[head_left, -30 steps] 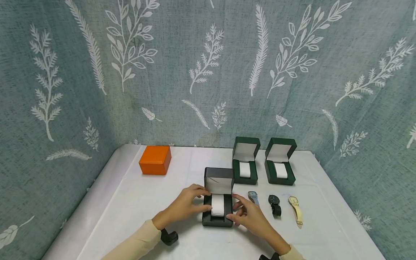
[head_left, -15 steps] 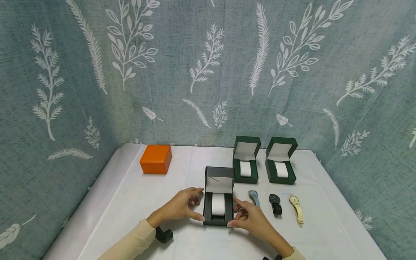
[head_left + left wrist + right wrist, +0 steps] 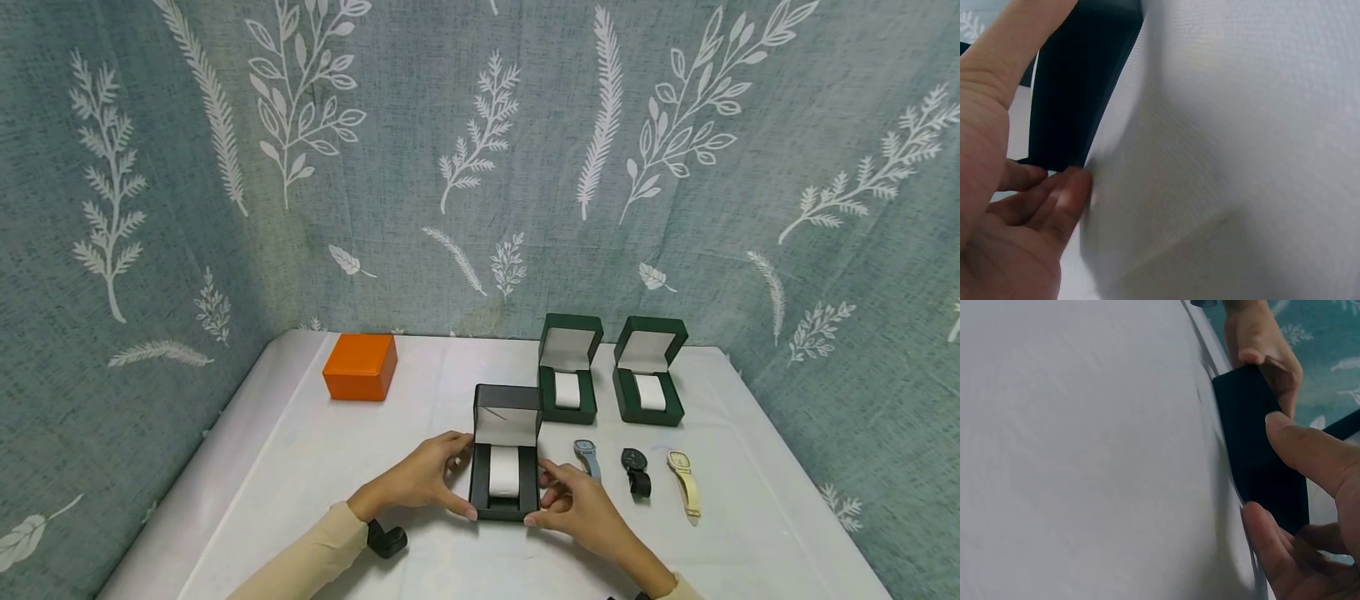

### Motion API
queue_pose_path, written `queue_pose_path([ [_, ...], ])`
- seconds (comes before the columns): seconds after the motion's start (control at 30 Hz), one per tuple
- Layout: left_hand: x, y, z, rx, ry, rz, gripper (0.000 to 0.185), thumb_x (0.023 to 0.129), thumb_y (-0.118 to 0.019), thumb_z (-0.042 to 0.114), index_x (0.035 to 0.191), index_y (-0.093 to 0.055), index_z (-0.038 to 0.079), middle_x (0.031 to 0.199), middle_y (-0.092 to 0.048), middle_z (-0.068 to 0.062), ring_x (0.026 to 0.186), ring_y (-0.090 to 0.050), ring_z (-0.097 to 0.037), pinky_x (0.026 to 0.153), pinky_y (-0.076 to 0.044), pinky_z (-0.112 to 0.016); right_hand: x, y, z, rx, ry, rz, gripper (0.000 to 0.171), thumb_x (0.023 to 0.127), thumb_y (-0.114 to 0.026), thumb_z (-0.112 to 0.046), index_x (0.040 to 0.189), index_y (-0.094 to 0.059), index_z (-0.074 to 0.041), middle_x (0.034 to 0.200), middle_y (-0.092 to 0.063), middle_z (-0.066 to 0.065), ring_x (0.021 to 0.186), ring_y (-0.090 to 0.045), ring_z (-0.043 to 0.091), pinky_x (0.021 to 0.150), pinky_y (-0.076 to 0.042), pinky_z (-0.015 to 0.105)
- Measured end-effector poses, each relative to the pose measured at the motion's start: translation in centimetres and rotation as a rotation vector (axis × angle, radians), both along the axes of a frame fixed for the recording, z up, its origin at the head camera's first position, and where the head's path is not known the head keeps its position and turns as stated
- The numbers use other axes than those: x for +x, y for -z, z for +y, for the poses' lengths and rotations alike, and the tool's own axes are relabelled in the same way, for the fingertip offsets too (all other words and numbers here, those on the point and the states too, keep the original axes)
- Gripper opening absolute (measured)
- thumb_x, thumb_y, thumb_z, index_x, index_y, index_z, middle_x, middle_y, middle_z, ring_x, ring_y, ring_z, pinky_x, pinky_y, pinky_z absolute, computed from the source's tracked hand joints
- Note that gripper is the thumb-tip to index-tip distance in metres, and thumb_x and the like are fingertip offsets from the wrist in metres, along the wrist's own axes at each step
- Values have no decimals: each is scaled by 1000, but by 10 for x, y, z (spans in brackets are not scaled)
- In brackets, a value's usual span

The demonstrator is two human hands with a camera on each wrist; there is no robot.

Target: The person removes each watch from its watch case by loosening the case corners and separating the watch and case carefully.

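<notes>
A black watch box (image 3: 504,517) stands on the white table with its lid raised and a white cushion (image 3: 504,472) inside. At its left side my left hand (image 3: 422,473) grips it, thumb by the front corner and fingers toward the back. My right hand (image 3: 576,505) holds the opposite side, its thumb at the front right corner. In the left wrist view the fingers (image 3: 1072,194) reach the lower edge of the dark box wall (image 3: 1079,87). The right wrist view has the thumb (image 3: 1291,440) and fingertips on the dark box (image 3: 1250,425), with the left hand beyond.
Two green watch boxes (image 3: 567,415) (image 3: 651,416) stand with raised lids at the back right. In front of them lie a blue watch (image 3: 587,457), a black watch (image 3: 636,473) and a yellow watch (image 3: 684,485). An orange box (image 3: 360,367) sits at the back left.
My left hand has drawn back from over the box's left rim to its outer side, moving off and then back against it. My right thumb has slid slightly down to the front corner.
</notes>
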State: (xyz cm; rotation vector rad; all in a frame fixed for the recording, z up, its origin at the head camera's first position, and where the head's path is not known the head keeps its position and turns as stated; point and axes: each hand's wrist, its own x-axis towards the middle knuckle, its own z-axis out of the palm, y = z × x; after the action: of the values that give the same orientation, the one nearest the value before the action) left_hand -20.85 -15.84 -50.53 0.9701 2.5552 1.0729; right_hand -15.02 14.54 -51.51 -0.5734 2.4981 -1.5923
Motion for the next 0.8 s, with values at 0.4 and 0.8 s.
queue_pose_path([
  [0.4,-2,-5,-4,38,-31,22,114,65,-97,50,149,-46,-7,135,-59,-7,110,-64,-18,100,-51,-39,-2,-1,-11,121,72,138,87,76,-93,-34,142,-55,8,117,-58,6,96,-66,14,89,-57,27],
  [0.8,-24,-22,-16,141,-43,8,112,68,-98,39,152,-40,-8,139,-56,-10,119,-64,-29,106,-48,-45,-34,-20,-22,51,48,131,83,78,-93,-23,145,-52,6,126,-57,13,104,-67,26,91,-57,33],
])
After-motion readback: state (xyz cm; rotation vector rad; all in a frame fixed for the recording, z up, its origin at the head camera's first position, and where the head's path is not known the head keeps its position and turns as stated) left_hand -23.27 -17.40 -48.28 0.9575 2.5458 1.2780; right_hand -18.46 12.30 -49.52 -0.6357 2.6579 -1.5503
